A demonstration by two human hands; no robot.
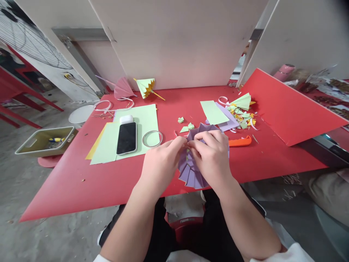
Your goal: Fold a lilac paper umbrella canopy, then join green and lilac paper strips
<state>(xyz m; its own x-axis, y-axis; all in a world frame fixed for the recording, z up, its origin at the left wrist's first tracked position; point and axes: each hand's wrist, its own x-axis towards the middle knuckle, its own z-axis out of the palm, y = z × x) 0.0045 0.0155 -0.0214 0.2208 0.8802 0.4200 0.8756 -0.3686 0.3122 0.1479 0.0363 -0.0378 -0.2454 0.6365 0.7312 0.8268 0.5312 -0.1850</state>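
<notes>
A purple pleated paper fan (pixel 192 175), folded round like a small parasol top, is held over the front of the red table. My left hand (pixel 165 157) is closed in a pinch at its upper left part. My right hand (pixel 214 154) lies across its right side, thumb and fingers closed on it, and the two sets of fingertips meet near its middle. The exact spot they pinch is partly hidden by the fingers. Just beyond lie small pale green paper scraps (pixel 187 128). An orange utility knife (pixel 240 141) rests right of the fan.
On the left, a phone (pixel 127 138), a white case (pixel 126 119) and a tape roll (pixel 152 139) lie on green paper sheets (pixel 147 114). Small paper parasols (pixel 145 87) stand at the back. Paper sheets (pixel 214 112) and scraps lie right, before a leaning red board (pixel 289 109).
</notes>
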